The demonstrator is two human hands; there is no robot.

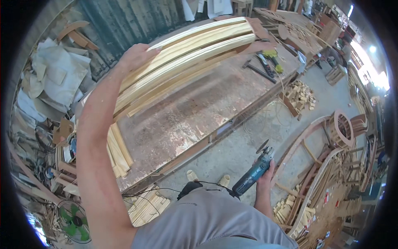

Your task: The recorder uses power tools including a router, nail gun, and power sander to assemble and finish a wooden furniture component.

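Right hand (266,173) closed round body of angle grinder (252,173), held up beside workbench (182,112). Left hand (137,57) lies on pale curved slats (207,38) along bench's far side; fingers partly hidden, cannot tell how far open.

Workbench top (178,124) — mottled reddish brown with pale patches; wood strips (207,39), pale yellow; angle grinder (253,173) — teal and black; fan blades (66,214), green; shirt (224,213), grey.
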